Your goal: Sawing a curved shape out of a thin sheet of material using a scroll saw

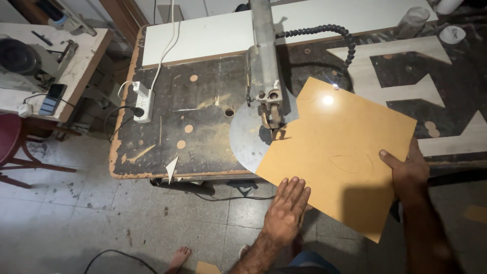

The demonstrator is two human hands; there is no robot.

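Lying tilted across the centre-right of the frame, a thin tan board [340, 152] rests with its upper left edge on the round grey saw plate [248, 137] of a scroll saw [264, 61], whose grey arm runs down from the top of the frame to the blade holder just at the board's notched corner. The left hand [286, 208], at the lower middle of the frame, lies flat and spread, fingers together, pressing down on the board's lower left edge; its grip is open, palm down, closing on nothing. The right hand [408, 170], at the right of the frame, pinches the board's right edge, thumb on top and the fingers apparently tucked beneath, though they are hidden by the board. A small bright light spot falls on the board near its upper corner, below a black segmented hose [324, 30] that curves over from the saw arm. The dark, worn bench [193, 101] carries pale round discs and a white power strip [143, 101] at its left edge, with a white panel [203, 35] along the top. Pale wooden cut shapes [395, 76] lie at the upper right. A bare foot [178, 256] shows on the tiled floor [76, 213] at the bottom.
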